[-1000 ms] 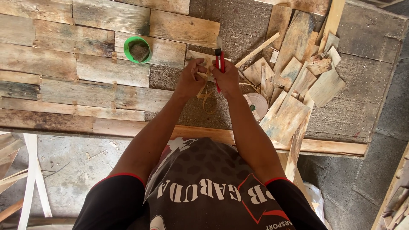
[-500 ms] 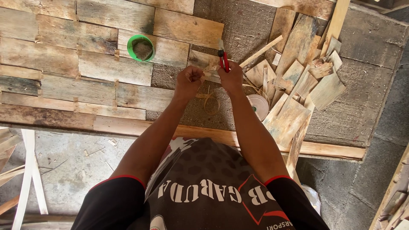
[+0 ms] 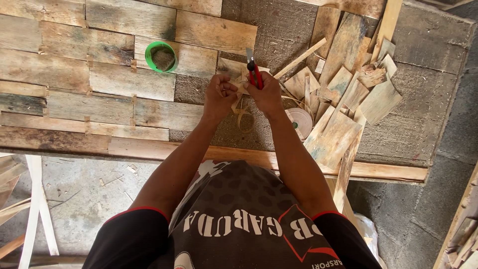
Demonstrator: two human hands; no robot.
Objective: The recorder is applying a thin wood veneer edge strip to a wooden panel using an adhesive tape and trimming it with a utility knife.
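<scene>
The right hand [image 3: 269,92] is closed around a red-handled cutting tool [image 3: 254,72] with its blade pointing away, over the grey workbench [image 3: 423,124]. Just beside it, the left hand [image 3: 220,94] is curled shut on a thin pale wooden strip [image 3: 242,107] that curls down between both hands. A green tape ring [image 3: 161,56] lies well apart on the plank panel [image 3: 74,84], and a heap of flat wood offcuts [image 3: 343,94] sits to the right.

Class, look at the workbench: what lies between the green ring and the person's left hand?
In the head view, only weathered wooden planks and a strip of rough grey board lie between the green ring and the left hand.
</scene>
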